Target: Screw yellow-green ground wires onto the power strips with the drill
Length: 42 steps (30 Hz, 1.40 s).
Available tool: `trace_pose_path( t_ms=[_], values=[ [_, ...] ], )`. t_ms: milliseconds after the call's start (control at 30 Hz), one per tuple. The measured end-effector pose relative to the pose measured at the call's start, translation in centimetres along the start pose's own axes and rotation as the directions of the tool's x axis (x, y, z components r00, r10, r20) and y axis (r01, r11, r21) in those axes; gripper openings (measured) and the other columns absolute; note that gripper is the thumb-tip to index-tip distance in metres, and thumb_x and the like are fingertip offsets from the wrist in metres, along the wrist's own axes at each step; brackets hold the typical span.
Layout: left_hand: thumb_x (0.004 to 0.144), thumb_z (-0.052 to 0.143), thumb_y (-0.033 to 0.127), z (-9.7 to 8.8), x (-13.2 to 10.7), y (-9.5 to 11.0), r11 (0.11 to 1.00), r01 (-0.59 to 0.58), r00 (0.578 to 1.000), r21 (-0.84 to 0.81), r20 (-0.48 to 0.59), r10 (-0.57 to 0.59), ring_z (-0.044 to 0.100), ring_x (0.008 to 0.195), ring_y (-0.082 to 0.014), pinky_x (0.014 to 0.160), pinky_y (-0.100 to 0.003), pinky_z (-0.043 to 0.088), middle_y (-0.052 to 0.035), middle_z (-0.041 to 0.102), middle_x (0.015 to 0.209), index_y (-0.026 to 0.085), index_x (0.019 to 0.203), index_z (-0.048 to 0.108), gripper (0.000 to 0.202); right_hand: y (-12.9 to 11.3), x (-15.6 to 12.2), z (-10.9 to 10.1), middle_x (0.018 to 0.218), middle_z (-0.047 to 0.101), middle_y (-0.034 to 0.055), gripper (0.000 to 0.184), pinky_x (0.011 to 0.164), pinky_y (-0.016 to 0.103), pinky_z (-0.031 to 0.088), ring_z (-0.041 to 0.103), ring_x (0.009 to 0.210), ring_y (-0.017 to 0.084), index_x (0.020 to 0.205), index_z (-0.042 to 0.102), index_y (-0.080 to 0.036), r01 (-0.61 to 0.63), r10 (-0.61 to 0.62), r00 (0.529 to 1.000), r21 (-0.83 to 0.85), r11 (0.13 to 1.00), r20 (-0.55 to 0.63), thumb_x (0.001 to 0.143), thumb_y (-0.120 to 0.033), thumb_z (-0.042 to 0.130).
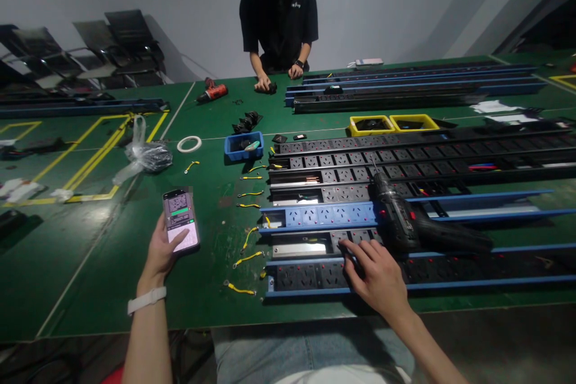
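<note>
My left hand (158, 252) is closed around a smartphone (180, 210), its thumb over the lower part of the lit screen, which shows text and a keyboard. My right hand (377, 276) lies on the nearest socket strips with its fingers loosely stretched out, holding nothing. Under it are a black strip (339, 241) with a bare metal section (299, 249) and a blue-edged strip (308, 277) of power sockets. Just beyond my right hand, a black cordless drill (398, 216) lies across the strips. Short yellow wires with ring ends (242, 289) lie by the strips' left ends.
Across the green table (211, 300), a co-worker (281, 18) handles a small dark part. Nearby are a red drill (212, 92), a blue bin (244, 147), yellow bins (371, 126), a tape roll (189, 144) and a plastic bag (150, 156). More strips (405, 90) lie behind.
</note>
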<state>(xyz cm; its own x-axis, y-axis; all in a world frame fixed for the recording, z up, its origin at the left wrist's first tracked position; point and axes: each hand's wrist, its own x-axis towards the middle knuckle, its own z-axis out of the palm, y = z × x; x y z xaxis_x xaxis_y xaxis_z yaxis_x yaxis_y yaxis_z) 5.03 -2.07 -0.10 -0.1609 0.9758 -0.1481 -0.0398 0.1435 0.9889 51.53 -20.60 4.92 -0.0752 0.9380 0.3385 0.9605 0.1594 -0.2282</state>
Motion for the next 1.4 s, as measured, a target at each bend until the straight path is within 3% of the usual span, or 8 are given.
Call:
trace_pose_path(
  t_ms=[200, 400, 733, 967, 1233, 1400],
  values=[
    [0.055, 0.088, 0.027, -0.2, 0.1, -0.1, 0.997, 0.005, 1.000, -0.074, 0.006, -0.005, 0.068, 0.101, -0.0242, 0.078, -0.027, 0.059, -0.0076, 0.066, 0.126, 0.024, 0.141, 0.054, 0.093, 0.0, 0.0, -0.1, 0.090, 0.062, 0.0069, 0.031, 0.080, 0.037, 0.043, 0.051, 0.087, 0.024, 0.123, 0.065, -0.016, 0.004, -0.004, 1.000, -0.019, 1.000, -0.001, 0.095, -0.023, 0.053],
    [0.059, 0.071, 0.024, 0.1, -0.5, 0.5, 0.974, 0.088, 0.995, -0.207, -0.017, -0.093, 0.064, 0.115, -0.0287, 0.086, -0.034, 0.060, -0.0058, 0.062, 0.135, 0.027, 0.140, 0.058, 0.082, -0.1, 0.1, -0.1, 0.089, 0.061, 0.0064, 0.030, 0.080, 0.037, 0.043, 0.051, 0.087, 0.023, 0.122, 0.065, -0.015, 0.006, -0.006, 1.000, -0.005, 1.000, 0.002, 0.095, -0.022, 0.054],
    [0.051, 0.072, 0.015, 0.1, -0.2, 0.3, 0.993, 0.070, 0.998, -0.100, 0.009, -0.070, 0.065, 0.112, -0.0289, 0.083, -0.032, 0.060, -0.0080, 0.065, 0.132, 0.025, 0.146, 0.050, 0.098, -0.1, 0.3, 0.0, 0.089, 0.060, 0.0065, 0.030, 0.079, 0.037, 0.043, 0.050, 0.087, 0.023, 0.122, 0.064, -0.015, 0.009, -0.009, 1.000, -0.013, 1.000, 0.007, 0.095, -0.023, 0.053],
    [0.059, 0.067, 0.023, 0.3, -0.8, 1.0, 0.977, 0.087, 0.996, -0.196, 0.016, -0.086, 0.059, 0.124, -0.0312, 0.093, -0.037, 0.059, -0.0056, 0.062, 0.137, 0.025, 0.142, 0.056, 0.083, -0.1, 0.1, -0.2, 0.090, 0.061, 0.0066, 0.031, 0.080, 0.037, 0.042, 0.050, 0.088, 0.024, 0.123, 0.064, -0.015, 0.005, -0.005, 1.000, -0.005, 1.000, 0.002, 0.095, -0.022, 0.054],
    [0.062, 0.071, 0.023, 0.4, 0.0, 0.5, 0.974, 0.107, 0.993, -0.201, -0.025, -0.115, 0.067, 0.111, -0.0274, 0.080, -0.031, 0.061, -0.0077, 0.065, 0.133, 0.024, 0.143, 0.055, 0.082, -0.1, 0.3, -0.1, 0.089, 0.060, 0.0062, 0.030, 0.080, 0.037, 0.042, 0.050, 0.087, 0.024, 0.122, 0.065, -0.015, 0.005, -0.005, 1.000, -0.003, 1.000, 0.002, 0.095, -0.022, 0.054],
    [0.062, 0.070, 0.023, 0.3, 0.0, 0.3, 0.976, 0.098, 0.995, -0.193, -0.003, -0.101, 0.066, 0.112, -0.0271, 0.082, -0.031, 0.061, -0.0075, 0.064, 0.134, 0.024, 0.144, 0.053, 0.083, -0.1, 0.2, -0.1, 0.090, 0.060, 0.0063, 0.031, 0.081, 0.037, 0.042, 0.050, 0.088, 0.024, 0.123, 0.065, -0.015, -0.001, 0.001, 1.000, 0.000, 1.000, 0.014, 0.095, -0.022, 0.054]
  ],
)
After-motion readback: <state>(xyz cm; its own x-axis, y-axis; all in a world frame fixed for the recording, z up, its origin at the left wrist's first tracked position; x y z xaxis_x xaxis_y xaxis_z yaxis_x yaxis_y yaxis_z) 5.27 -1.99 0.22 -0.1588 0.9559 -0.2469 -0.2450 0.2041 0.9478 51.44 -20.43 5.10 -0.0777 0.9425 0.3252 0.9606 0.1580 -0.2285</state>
